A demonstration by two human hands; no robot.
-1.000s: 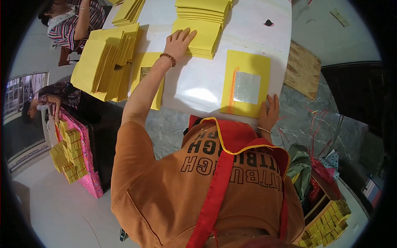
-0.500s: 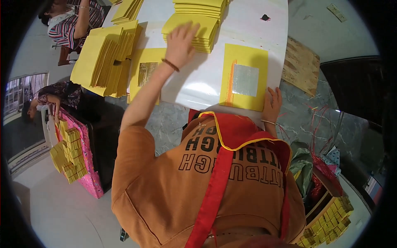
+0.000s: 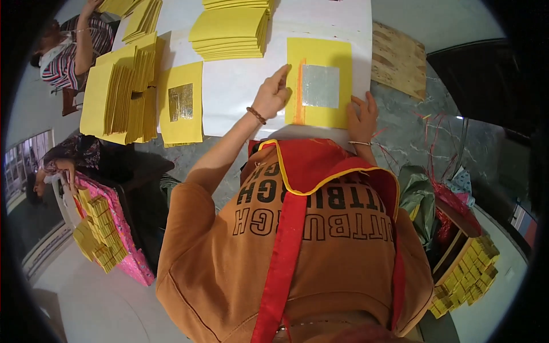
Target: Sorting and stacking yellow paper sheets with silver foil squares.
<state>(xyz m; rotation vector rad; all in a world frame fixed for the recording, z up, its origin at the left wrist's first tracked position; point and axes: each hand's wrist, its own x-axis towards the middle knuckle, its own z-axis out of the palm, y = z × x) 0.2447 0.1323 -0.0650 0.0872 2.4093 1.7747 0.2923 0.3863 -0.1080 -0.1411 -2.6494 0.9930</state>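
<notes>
A yellow paper sheet (image 3: 319, 53) with a silver foil square and an orange stripe lies at the table's front right. At its left edge is my left hand (image 3: 271, 98), the index finger stretched out towards the paper and nothing visible in the grasp. My right hand (image 3: 362, 119) rests along the sheet's right edge, fingers extended and apart. Further left, near the front edge, lies a pile of yellow paper (image 3: 191, 129) topped with a gold foil square. A stack of folded yellow papers (image 3: 229, 30) sits beyond my left hand.
Fanned yellow paper bundles (image 3: 108, 97) stand on the white table (image 3: 234, 94) at left. Two people (image 3: 80, 43) are at the far left, one beside a pink-covered table (image 3: 128, 228) with yellow bundles. A wooden board (image 3: 399, 57) lies right of the table. More yellow bundles (image 3: 466, 277) sit lower right.
My left hand has left the folded stack and come down and right to the left edge of the silver-foil sheet. My right hand stays at the right edge. The whole view has shifted.
</notes>
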